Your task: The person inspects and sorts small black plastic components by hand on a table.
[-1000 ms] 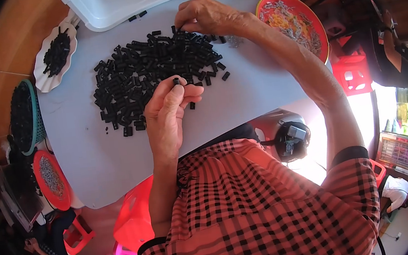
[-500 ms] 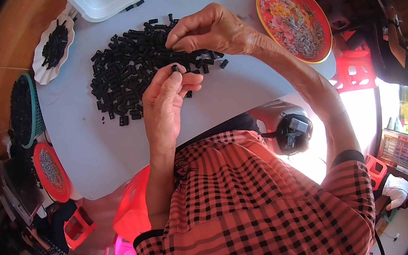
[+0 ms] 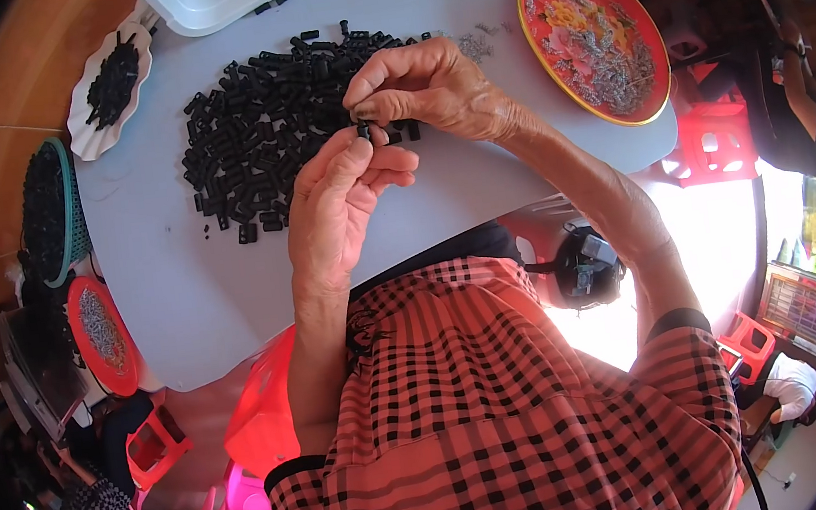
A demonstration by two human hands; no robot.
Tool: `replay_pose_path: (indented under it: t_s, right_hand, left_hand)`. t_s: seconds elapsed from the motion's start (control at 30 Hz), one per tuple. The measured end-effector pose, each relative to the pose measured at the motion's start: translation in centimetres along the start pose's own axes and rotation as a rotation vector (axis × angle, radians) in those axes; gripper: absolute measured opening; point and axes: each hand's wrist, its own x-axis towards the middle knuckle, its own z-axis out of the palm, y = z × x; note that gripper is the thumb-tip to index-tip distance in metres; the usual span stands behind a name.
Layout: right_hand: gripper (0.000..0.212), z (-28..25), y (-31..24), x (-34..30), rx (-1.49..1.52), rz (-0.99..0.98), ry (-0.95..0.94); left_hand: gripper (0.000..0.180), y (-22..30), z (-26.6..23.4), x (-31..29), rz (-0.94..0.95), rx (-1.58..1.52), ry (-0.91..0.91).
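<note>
"Two hands meet over the grey table (image 3: 180, 281), right? What are they holding?"

"Both pinch one small black piece (image 3: 364, 130). The left hand (image 3: 337, 208) comes up from below with its fingers curled and its fingertips (image 3: 356, 150) closed on the lower end of the piece; the right hand (image 3: 430, 91) reaches in from the right, thumb and forefinger closed on the top of it. The fingertips of the two hands touch there — just above the table, at the near edge of the pile."

"Which pile?"

"A broad heap of black pieces (image 3: 263, 130), alike in kind, spread out just beyond and to the left of the hands. Some loose ones lie by the left wrist side of it."

"And around that?"

"Well to the right of the right hand sits a round orange-rimmed plate (image 3: 546, 48) with small metal bits in it. Far left of the left hand there is a white scalloped dish (image 3: 82, 131) holding more black pieces, and beyond the heap a white tray (image 3: 199, 7). Below the table's left edge — away from both hands — a green basket (image 3: 72, 223) and a red dish (image 3: 84, 322) of small parts."
</note>
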Motion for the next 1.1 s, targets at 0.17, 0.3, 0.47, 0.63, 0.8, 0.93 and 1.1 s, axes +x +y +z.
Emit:
replay_pose_path:
  t_s: [0.17,0.3,0.47,0.63,0.8,0.93,1.1]
  right_hand:
    - [0.011,0.3,0.6,-0.2,0.033,-0.040,0.036]
    - [0.010,0.5,0.8,-0.4,0.039,-0.091,0.064]
    - [0.009,0.6,1.0,-0.6,-0.018,-0.120,0.106]
    - [0.008,0.7,1.0,-0.5,0.002,-0.123,0.117]
    - [0.007,0.8,0.9,-0.5,0.010,-0.126,0.104]
    - [0.009,0.8,0.9,-0.6,-0.104,-0.119,0.047]
    - [0.017,0.6,0.6,-0.5,-0.389,-0.306,0.041]
  left_hand:
    - [0.021,-0.1,0.4,0.0,0.034,0.008,0.023]
    - [0.024,-0.1,0.6,-0.1,0.128,0.202,0.054]
    - [0.027,-0.2,0.7,0.0,0.137,0.248,0.090]
    - [0.027,-0.2,0.7,0.2,0.133,0.246,0.079]
    - [0.024,-0.3,0.4,0.2,0.066,0.027,0.090]
    - [0.023,0.1,-0.3,0.2,-0.004,0.018,0.051]
    - [0.022,0.5,-0.1,0.1,0.064,0.170,0.044]
